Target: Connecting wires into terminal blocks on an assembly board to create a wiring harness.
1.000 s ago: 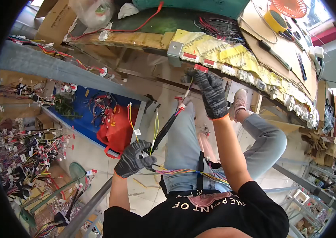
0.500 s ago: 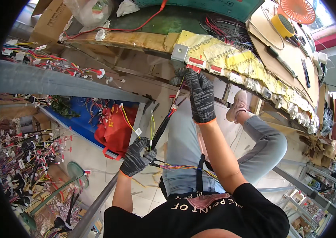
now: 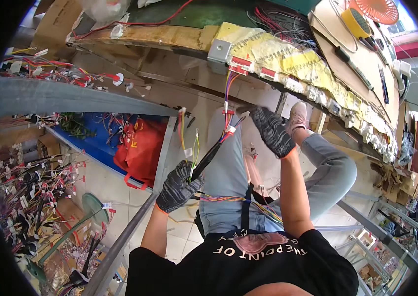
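My left hand (image 3: 179,186), in a dark grey knit glove, is closed round a wire harness with a black sleeve (image 3: 207,160). Yellow-green wires (image 3: 195,150) and a red-and-yellow wire bundle (image 3: 182,130) stick up from that grip. From the sleeve's upper end, coloured wires (image 3: 228,89) run up to a red-and-white connector block (image 3: 240,65) on the bench edge. My right hand (image 3: 271,132), gloved alike, is right of the harness, close to a loose wire end (image 3: 242,118). Motion smears its fingertips, so whether they pinch that wire is unclear.
More connector blocks (image 3: 268,74) line the bench edge beside yellowed paper labels (image 3: 278,52). A soldering iron (image 3: 354,66) lies on the board at right. At left are a blue tray with a red bag (image 3: 141,148), a metal rail (image 3: 80,98) and heaped harnesses (image 3: 41,197).
My right hand has left the connector block and moved down and right. Wires now show running into that block. My left hand has shifted slightly right and up with the harness.
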`<state>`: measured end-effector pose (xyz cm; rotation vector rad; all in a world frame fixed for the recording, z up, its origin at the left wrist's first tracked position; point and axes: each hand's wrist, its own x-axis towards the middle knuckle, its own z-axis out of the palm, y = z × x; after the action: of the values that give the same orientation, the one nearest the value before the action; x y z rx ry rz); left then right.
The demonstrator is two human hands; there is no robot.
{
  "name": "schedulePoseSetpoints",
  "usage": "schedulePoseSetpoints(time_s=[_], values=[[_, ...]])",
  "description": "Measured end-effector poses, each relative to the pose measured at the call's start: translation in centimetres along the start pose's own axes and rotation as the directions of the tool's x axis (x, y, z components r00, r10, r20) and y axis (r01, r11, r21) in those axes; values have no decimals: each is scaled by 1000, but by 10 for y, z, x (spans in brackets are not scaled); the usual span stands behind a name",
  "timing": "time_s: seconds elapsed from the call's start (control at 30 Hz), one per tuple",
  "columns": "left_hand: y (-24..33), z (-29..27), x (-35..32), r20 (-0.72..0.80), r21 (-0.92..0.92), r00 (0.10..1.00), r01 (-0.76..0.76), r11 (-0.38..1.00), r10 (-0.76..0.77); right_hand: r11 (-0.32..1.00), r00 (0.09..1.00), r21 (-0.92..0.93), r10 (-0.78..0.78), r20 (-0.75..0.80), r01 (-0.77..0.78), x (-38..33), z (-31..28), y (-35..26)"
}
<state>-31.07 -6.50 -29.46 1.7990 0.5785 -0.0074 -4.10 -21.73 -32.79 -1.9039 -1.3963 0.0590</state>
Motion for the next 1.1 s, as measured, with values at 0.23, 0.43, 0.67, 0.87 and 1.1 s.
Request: schedulePoseSetpoints(time_s=[0.23, 0.43, 0.67, 0.87, 1.1], values=[[1, 20, 12, 232, -543, 966, 223, 810, -111, 124, 882, 911, 332, 335, -393, 22, -1, -54], [-23, 47, 25, 333, -844, 942, 318, 432, -41, -303, 819, 934, 475, 321, -190, 30, -10, -76], [-20, 64, 44, 308, -843, 950, 244, 480, 58, -330, 741, 935, 594, 312, -130, 32, -24, -79], [-3, 84, 50, -63, -806, 996, -83, 585, 56, 108, 579, 944, 810, 98, -311, 38, -19, -77], [20, 98, 66, -219, -891, 932, -69, 449, -290, 610, 555, 698, 750, -359, -374, 58, -16, -76]])
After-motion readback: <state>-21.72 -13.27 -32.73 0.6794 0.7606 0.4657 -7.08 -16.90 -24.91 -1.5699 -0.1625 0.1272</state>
